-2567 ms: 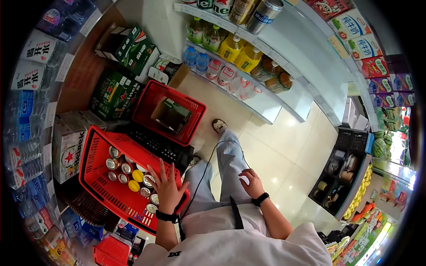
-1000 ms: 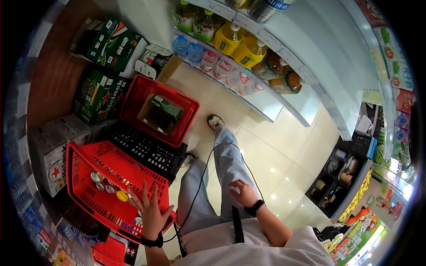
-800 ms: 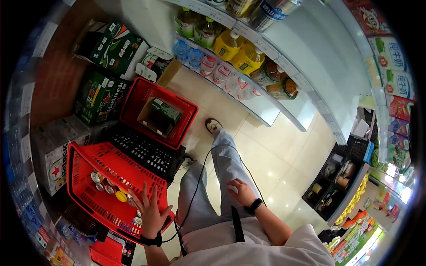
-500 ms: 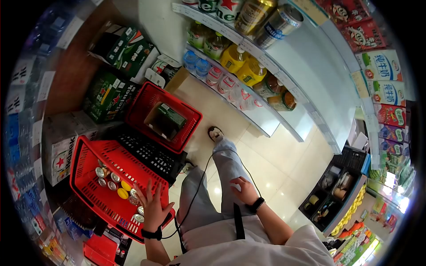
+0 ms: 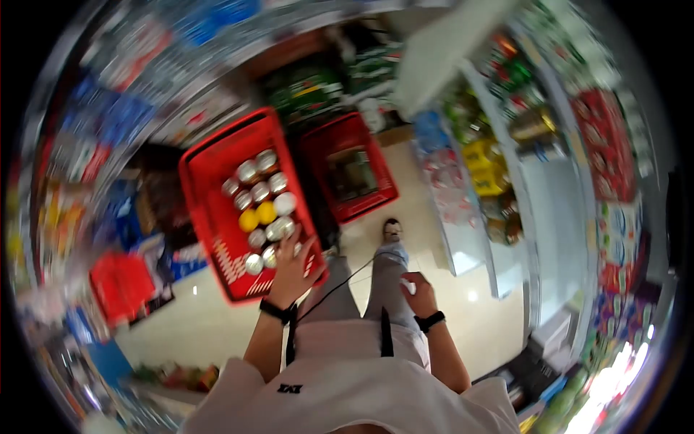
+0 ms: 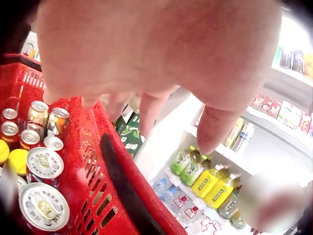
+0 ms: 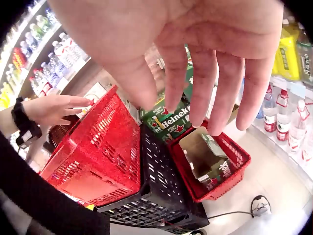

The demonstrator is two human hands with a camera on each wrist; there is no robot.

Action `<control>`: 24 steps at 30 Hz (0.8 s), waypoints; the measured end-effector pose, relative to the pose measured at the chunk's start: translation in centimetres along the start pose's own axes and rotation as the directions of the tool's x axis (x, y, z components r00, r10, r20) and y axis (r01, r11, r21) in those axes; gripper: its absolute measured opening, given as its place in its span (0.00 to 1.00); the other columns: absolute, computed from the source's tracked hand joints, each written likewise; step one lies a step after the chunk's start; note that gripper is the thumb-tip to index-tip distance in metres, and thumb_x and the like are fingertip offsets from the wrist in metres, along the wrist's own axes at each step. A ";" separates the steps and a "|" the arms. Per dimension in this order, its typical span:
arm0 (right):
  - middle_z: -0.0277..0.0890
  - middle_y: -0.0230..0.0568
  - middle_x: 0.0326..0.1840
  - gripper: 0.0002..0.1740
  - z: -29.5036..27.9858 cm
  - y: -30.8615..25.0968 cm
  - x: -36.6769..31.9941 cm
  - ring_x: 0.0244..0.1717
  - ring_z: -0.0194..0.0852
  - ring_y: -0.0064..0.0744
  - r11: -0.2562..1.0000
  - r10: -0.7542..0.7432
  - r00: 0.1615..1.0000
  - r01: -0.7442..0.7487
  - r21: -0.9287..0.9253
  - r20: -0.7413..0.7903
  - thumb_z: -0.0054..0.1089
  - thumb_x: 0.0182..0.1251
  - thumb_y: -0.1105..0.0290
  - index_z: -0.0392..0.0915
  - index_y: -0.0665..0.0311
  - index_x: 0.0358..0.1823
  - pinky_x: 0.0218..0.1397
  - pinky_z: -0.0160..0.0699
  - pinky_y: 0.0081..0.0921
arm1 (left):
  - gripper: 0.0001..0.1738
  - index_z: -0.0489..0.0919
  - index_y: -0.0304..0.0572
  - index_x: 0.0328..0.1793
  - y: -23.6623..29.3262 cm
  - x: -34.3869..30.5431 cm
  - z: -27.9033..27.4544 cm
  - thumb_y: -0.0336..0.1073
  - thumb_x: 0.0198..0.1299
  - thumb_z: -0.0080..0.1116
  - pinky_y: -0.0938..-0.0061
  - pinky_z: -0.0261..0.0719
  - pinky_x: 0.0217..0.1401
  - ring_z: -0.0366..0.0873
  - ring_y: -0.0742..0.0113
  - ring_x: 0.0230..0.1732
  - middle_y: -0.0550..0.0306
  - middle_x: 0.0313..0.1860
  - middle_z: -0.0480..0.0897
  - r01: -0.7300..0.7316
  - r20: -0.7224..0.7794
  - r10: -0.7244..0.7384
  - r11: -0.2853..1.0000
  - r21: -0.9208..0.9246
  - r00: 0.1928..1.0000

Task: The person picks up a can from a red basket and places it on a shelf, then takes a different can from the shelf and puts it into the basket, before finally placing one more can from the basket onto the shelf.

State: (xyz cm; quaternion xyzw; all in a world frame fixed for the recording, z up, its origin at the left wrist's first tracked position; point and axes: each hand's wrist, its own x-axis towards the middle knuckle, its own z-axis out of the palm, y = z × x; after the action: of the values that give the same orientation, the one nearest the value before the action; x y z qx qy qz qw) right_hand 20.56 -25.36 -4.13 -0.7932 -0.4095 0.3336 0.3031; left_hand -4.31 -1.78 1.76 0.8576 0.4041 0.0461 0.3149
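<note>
My left hand [image 5: 290,275] is over the near rim of a red shopping basket [image 5: 202,188], its fingers spread and reaching over the cans. Inside stand several drink cans [image 5: 260,192], seen from above, two of them with yellow tops [image 5: 266,212]. From the left wrist, silver can lids [image 6: 45,205] with pull tabs show close to the basket's slotted side [image 6: 93,161]. My right hand [image 5: 421,296] hangs in front of my leg, holding nothing. In the right wrist view its fingers [image 7: 203,88] are loosely extended, well apart from the baskets.
A black crate [image 7: 159,176] is under and beside the basket. A second red basket [image 5: 387,189] holds an open carton [image 7: 200,154]. Beer cartons [image 7: 171,120] stand behind. Shelves of bottles [image 5: 484,166] rise at the right. A cable [image 5: 347,282] crosses my legs.
The head view has swung to the left and is blurred, so the can basket appears higher and nearer the middle, with more cans showing. The left hand remains at its rim; the right still holds nothing.
</note>
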 end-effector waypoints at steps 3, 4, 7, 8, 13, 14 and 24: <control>0.79 0.47 0.42 0.13 -0.4 -1.3 1.2 0.42 0.78 0.43 0.997 -0.070 0.997 0.070 -0.012 0.038 0.64 0.58 0.72 0.79 0.64 0.45 0.46 0.78 0.34 | 0.36 0.68 0.51 0.68 0.2 -2.4 -1.8 0.45 0.52 0.69 0.38 0.49 0.71 0.45 0.37 0.77 0.44 0.76 0.54 0.107 -0.062 -0.106 0.994 0.019 0.992; 0.78 0.47 0.42 0.13 -0.6 -2.0 1.4 0.41 0.78 0.43 0.993 -0.103 0.993 0.107 -0.057 0.059 0.63 0.58 0.72 0.78 0.64 0.45 0.46 0.78 0.34 | 0.36 0.68 0.51 0.68 0.0 -3.2 -2.2 0.45 0.52 0.69 0.38 0.49 0.71 0.45 0.37 0.77 0.44 0.76 0.54 0.150 -0.085 -0.148 0.989 0.016 0.985; 0.78 0.46 0.41 0.12 0.2 -4.0 1.7 0.41 0.78 0.42 0.987 -0.126 0.984 0.138 -0.088 0.130 0.63 0.58 0.74 0.78 0.63 0.45 0.45 0.78 0.34 | 0.35 0.70 0.51 0.67 -1.2 -5.1 -3.5 0.46 0.53 0.67 0.36 0.49 0.71 0.46 0.36 0.76 0.44 0.74 0.56 0.148 -0.186 -0.154 0.988 -0.047 0.970; 0.78 0.46 0.41 0.12 0.5 -4.5 1.9 0.41 0.78 0.42 0.984 -0.137 0.979 0.152 -0.094 0.149 0.63 0.58 0.74 0.78 0.63 0.45 0.45 0.78 0.34 | 0.34 0.70 0.51 0.67 -1.4 -5.9 -3.8 0.47 0.53 0.66 0.36 0.48 0.72 0.47 0.35 0.76 0.43 0.74 0.56 0.212 -0.168 -0.218 0.976 -0.051 0.961; 0.79 0.46 0.40 0.12 2.1 -7.9 2.1 0.40 0.79 0.41 0.972 -0.208 0.962 0.224 -0.076 0.175 0.62 0.58 0.76 0.78 0.66 0.44 0.44 0.78 0.32 | 0.34 0.70 0.47 0.67 -3.9 -8.9 -4.7 0.47 0.55 0.66 0.44 0.51 0.73 0.48 0.36 0.76 0.43 0.74 0.56 0.256 -0.268 -0.262 0.965 -0.060 0.927; 0.79 0.46 0.40 0.12 2.3 -8.2 2.0 0.40 0.79 0.41 0.968 -0.218 0.958 0.237 -0.084 0.189 0.62 0.57 0.76 0.78 0.66 0.44 0.44 0.78 0.32 | 0.34 0.70 0.46 0.67 -4.3 -9.5 -4.8 0.47 0.55 0.66 0.46 0.51 0.73 0.48 0.36 0.75 0.43 0.74 0.57 0.275 -0.278 -0.280 0.960 -0.059 0.919; 0.79 0.46 0.38 0.11 3.8 -9.8 2.9 0.39 0.80 0.40 0.956 -0.220 0.945 0.258 -0.138 0.244 0.62 0.59 0.76 0.78 0.65 0.44 0.45 0.78 0.32 | 0.31 0.74 0.43 0.61 -7.7 -12.2 -6.8 0.38 0.50 0.69 0.55 0.67 0.66 0.65 0.40 0.65 0.38 0.65 0.67 0.365 -0.432 -0.416 0.909 -0.201 0.800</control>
State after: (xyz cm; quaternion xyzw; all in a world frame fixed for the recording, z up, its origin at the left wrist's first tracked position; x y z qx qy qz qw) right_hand 14.54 -17.40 0.15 -0.7170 -0.5614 0.3464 0.2252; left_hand -19.81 -3.51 4.86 0.7009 0.6326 0.2061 0.2571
